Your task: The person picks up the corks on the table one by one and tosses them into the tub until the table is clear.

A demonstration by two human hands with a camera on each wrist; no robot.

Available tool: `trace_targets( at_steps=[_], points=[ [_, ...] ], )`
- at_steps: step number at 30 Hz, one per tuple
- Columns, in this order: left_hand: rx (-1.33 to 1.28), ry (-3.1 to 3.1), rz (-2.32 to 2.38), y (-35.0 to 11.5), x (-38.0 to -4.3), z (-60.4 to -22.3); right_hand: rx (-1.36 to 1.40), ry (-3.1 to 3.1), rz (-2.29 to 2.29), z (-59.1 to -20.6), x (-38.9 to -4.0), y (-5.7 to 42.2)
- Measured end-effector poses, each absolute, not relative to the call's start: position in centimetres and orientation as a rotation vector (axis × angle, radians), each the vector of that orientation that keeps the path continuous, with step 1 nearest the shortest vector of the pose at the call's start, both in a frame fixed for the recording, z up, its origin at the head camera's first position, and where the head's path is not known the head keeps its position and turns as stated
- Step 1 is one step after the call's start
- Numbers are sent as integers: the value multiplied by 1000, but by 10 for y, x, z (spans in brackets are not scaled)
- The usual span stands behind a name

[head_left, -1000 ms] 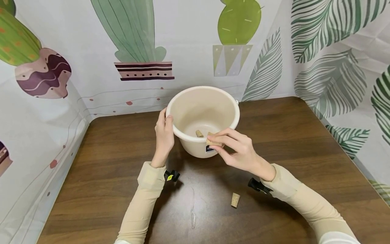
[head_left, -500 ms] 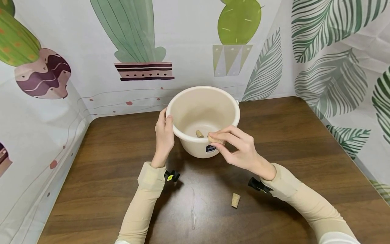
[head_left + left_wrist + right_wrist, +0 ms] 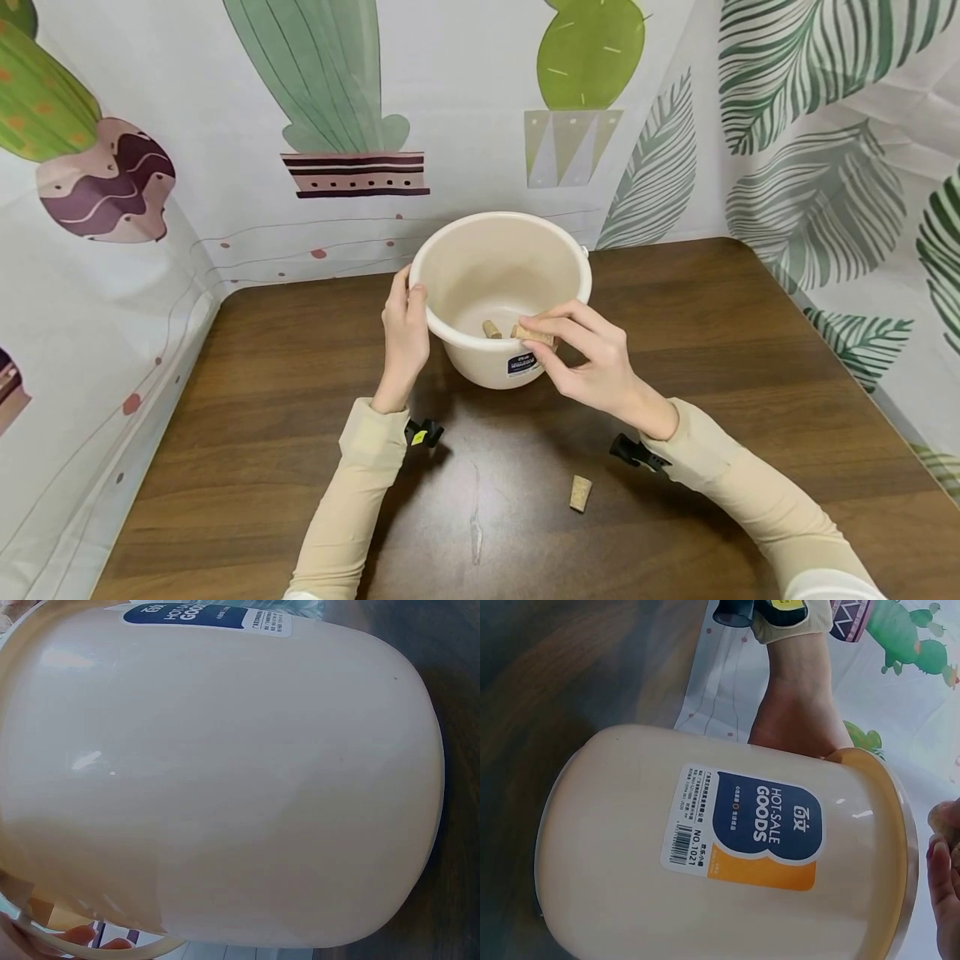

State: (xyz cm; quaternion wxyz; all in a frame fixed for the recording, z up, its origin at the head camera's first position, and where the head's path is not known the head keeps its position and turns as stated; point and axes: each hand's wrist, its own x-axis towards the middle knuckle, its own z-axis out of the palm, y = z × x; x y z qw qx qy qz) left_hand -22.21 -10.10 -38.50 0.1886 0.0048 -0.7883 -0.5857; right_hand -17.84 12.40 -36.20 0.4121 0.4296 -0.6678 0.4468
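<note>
A cream plastic bucket (image 3: pixel 480 367) stands upright on the brown table, its label facing the near side. My left hand (image 3: pixel 406 337) grips the bucket's left rim; its fingertips show along the rim in the left wrist view. At the near right rim, my right hand (image 3: pixel 588 358) pinches a tan cork stopper (image 3: pixel 534 336) between thumb and fingers, level with the bucket's edge. Another cork (image 3: pixel 491 329) lies on the bucket's floor. A tapered cork (image 3: pixel 580 493) rests on the table below the right hand.
The wood-grain table (image 3: pixel 300 433) reaches back to a white cloth backdrop (image 3: pixel 472 100) printed with cacti and leaves. Close behind the bucket hangs that cloth. A pale streak (image 3: pixel 476 537) marks the table's near middle. Black camera mounts sit under both wrists.
My right hand has lifted its cork slightly, up to the bucket's rim, uncovering more of the label. The left hand and the bucket stay in place.
</note>
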Motion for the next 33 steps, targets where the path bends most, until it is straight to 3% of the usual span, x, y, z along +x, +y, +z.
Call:
trace_targets(
  at_steps=[33],
  points=[
    [16,-2214,-1665,-102,-223,-386,976,-1771,1144,-363,-186,127]
  ],
)
